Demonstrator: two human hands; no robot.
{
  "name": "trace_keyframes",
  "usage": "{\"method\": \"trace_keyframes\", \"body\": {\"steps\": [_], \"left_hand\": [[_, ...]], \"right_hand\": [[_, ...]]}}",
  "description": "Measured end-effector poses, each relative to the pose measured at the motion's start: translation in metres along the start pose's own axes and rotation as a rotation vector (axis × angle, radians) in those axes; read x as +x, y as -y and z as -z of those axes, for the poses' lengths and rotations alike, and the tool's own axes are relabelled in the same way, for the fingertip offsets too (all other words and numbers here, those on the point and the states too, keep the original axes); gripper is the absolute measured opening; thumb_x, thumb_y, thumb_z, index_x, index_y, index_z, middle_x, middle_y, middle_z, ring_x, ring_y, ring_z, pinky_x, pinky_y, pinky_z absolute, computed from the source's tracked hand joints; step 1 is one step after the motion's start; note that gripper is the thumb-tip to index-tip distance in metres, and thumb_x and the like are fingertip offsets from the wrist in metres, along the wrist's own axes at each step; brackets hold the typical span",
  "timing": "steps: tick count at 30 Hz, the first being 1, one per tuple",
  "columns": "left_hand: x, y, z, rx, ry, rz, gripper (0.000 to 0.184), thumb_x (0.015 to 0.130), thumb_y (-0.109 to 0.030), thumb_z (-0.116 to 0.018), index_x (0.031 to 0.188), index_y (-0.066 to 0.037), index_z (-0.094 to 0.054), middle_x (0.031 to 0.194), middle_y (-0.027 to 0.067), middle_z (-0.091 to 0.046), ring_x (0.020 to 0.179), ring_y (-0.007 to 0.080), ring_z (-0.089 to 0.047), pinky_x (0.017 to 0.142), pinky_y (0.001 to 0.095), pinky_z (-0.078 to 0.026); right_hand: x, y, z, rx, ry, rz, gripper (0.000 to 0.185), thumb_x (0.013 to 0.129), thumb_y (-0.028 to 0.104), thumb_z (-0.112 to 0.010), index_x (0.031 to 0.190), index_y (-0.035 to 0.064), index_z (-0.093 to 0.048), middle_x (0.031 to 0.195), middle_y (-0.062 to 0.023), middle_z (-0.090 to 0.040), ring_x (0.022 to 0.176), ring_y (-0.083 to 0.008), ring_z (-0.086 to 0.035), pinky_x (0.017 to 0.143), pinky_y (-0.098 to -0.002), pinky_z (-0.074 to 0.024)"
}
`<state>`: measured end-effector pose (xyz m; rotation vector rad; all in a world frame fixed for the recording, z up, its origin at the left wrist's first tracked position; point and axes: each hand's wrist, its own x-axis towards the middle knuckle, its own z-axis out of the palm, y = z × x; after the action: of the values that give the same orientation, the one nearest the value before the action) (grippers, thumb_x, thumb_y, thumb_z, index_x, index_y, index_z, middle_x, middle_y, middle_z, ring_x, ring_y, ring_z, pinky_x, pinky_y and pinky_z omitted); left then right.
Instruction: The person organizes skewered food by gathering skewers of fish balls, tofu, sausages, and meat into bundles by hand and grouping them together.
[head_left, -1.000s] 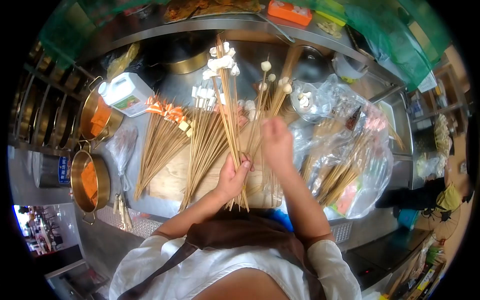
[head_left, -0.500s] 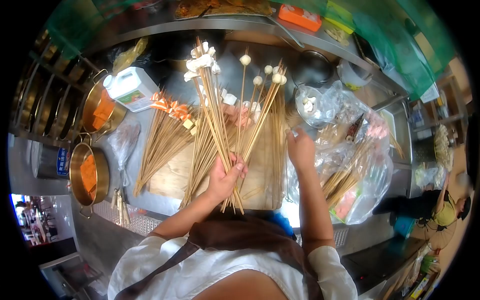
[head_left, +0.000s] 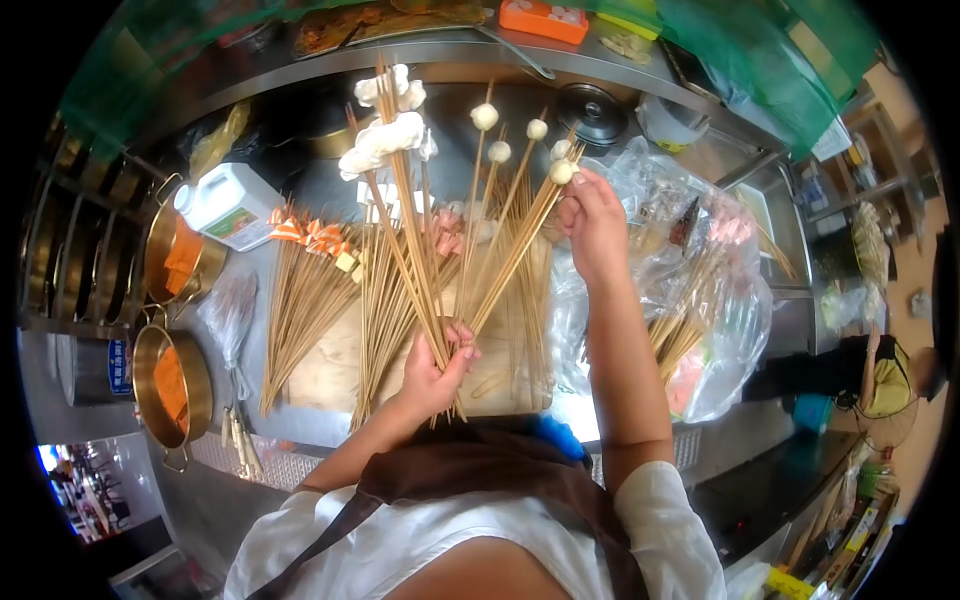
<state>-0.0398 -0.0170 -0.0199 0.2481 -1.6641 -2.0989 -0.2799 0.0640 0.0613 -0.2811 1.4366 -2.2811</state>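
The left hand [head_left: 438,368], at 7 o'clock, grasps fanned bamboo skewers [head_left: 413,245]; the right hand [head_left: 598,225] touches a white ball [head_left: 561,172] at 1 o'clock, pinch uncertain. The step appears to be tip adjustment; the next move calls for firm left-hand support.

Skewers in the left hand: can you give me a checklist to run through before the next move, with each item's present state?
1. Left hand closed around the lower part of the skewers: ok.
2. Held skewers gathered into one tight bundle: not ok; they fan apart toward the top.
3. White pieces on their sticks: ok, near the upper ends.
4. Right hand firmly pinching a pale ball: cannot tell; the fingertips are at it, but the grip is unclear.
5. Right hand free of the clear plastic bag: cannot tell; they overlap in this view.
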Motion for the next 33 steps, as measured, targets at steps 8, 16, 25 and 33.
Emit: {"method": "trace_keyframes", "body": {"steps": [8, 16, 25, 33], "left_hand": [[-0.001, 0.001, 0.0, 0.271, -0.024, -0.054, 0.022, 0.083, 0.004, -0.054, 0.098, -0.002, -0.039, 0.101, 0.0147, -0.053, 0.082, 0.0184, -0.06, 0.069, 0.029, -0.049], [0.003, -0.005, -0.006, 0.57, -0.015, -0.212, 0.023, 0.08, 0.001, -0.059, 0.096, -0.001, -0.044, 0.098, 0.017, -0.058, 0.084, 0.0275, -0.06, 0.073, 0.0348, -0.048], [0.006, -0.01, -0.01, 0.667, -0.062, -0.247, 0.019, 0.078, 0.002, -0.06, 0.093, 0.0, -0.049, 0.102, 0.016, -0.061, 0.082, 0.0271, -0.061, 0.07, 0.0336, -0.048], [0.008, -0.005, -0.005, 0.659, -0.081, -0.266, 0.019, 0.079, 0.001, -0.06, 0.094, 0.0, -0.049, 0.1, 0.0164, -0.061, 0.08, 0.027, -0.061, 0.069, 0.0329, -0.048]], "right_hand": [[0.003, 0.001, 0.017, 0.37, 0.213, -0.043, 0.018, 0.086, 0.018, -0.047, 0.098, 0.0051, -0.05, 0.077, -0.0033, -0.055, 0.051, -0.0083, -0.037, 0.046, -0.0227, -0.0265], [-0.002, 0.001, 0.019, 0.106, 0.081, -0.057, 0.02, 0.087, 0.025, -0.053, 0.099, 0.0094, -0.048, 0.073, -0.0028, -0.054, 0.052, -0.0049, -0.036, 0.046, -0.0215, -0.0271], [-0.007, -0.015, 0.001, 0.059, -0.134, 0.112, 0.033, 0.081, 0.018, -0.061, 0.107, 0.0043, -0.045, 0.074, -0.0019, -0.05, 0.055, -0.011, -0.04, 0.054, -0.0261, -0.0372], [-0.007, -0.014, -0.007, -0.822, -0.366, 0.285, 0.036, 0.074, 0.025, -0.069, 0.091, -0.0032, -0.055, 0.066, -0.0052, -0.053, 0.06, -0.0176, -0.051, 0.058, -0.0319, -0.0434]]}}
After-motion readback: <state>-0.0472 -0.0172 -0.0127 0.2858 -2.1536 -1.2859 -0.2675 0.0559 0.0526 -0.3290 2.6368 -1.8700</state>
